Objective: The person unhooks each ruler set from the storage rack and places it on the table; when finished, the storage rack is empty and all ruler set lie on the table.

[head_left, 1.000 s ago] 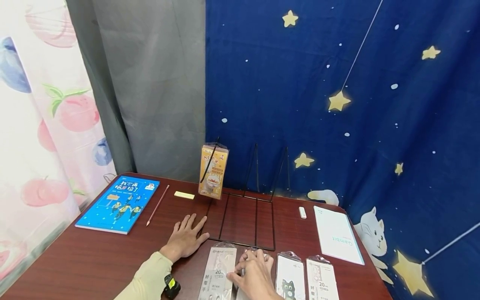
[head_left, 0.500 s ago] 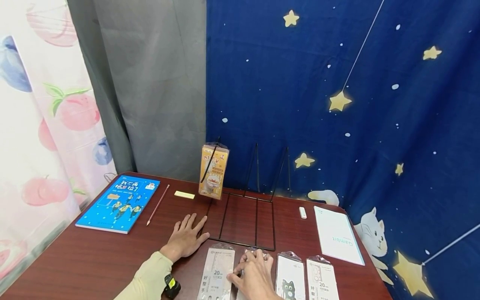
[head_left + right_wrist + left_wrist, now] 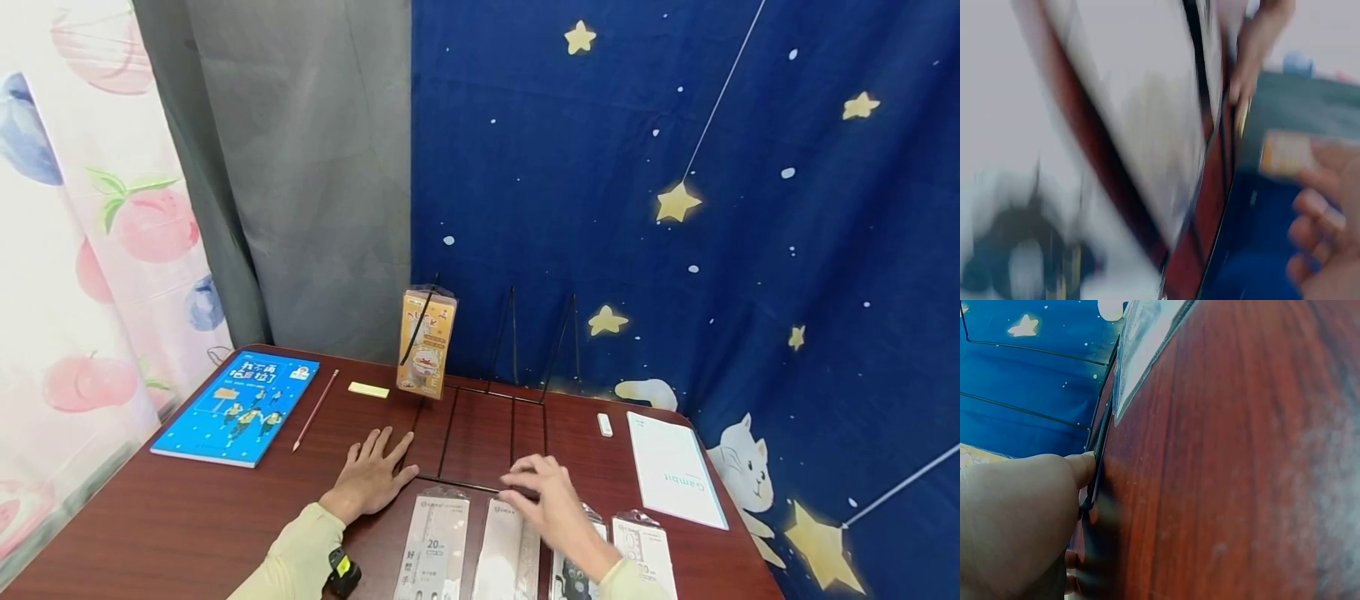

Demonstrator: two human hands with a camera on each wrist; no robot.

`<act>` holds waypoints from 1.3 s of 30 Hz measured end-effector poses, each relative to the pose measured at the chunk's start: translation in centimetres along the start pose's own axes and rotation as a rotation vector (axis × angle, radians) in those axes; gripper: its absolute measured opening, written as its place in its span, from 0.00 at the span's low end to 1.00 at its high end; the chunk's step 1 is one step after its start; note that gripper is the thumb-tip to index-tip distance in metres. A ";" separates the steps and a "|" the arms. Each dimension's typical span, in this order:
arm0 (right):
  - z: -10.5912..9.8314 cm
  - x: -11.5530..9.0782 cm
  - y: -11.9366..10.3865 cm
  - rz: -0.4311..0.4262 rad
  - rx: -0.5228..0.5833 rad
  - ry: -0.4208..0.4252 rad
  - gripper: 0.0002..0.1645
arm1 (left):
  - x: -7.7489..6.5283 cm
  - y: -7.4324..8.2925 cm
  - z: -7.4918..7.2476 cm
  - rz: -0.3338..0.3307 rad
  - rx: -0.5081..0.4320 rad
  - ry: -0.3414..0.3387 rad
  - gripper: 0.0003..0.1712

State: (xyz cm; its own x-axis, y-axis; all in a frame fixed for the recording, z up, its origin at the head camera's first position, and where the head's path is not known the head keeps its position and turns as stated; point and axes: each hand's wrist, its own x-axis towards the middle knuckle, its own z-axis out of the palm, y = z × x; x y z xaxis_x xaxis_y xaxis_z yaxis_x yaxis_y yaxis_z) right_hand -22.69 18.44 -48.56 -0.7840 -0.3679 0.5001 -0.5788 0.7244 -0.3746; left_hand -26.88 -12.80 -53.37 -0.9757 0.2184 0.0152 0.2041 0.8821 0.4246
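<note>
My left hand [image 3: 371, 475] lies on the table with its fingers spread, beside the near left corner of a black wire display rack [image 3: 480, 487]. In the left wrist view its thumb [image 3: 1085, 467] touches the rack's base wire. My right hand [image 3: 557, 510] is over the packs, fingers loosely bent, holding nothing. Beneath and around it lie a white clear-wrapped pack [image 3: 497, 550], a cat-print pack [image 3: 576, 582] and a pack marked 20 [image 3: 647, 546]. Another pack marked 20 [image 3: 431, 550] lies at the left of the row. The right wrist view is blurred.
From the rack's left prong hangs an orange duck-print pack [image 3: 426, 343]. At left are a blue book [image 3: 238, 408], a pencil [image 3: 315, 412] and a pale yellow strip [image 3: 368, 390]. A white eraser-like block [image 3: 605, 425] and a Gambit notebook [image 3: 677, 467] lie at right.
My right hand has lifted off the second pack from the left and moved right and slightly forward, uncovering that pack. My left hand stays in place.
</note>
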 end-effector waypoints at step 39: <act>-1.3 0.8 12.2 0.243 0.041 -0.498 0.47 | 0.1 0.1 -0.1 -0.001 -0.002 0.011 0.35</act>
State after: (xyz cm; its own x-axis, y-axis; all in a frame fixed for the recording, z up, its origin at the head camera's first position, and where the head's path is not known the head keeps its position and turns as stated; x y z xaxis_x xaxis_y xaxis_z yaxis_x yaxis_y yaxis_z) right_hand -30.10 27.76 -51.70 -0.9015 -0.4317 -0.0303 -0.3688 0.8031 -0.4679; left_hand -26.96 -12.70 -53.20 -0.9767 0.2133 0.0244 0.2032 0.8816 0.4261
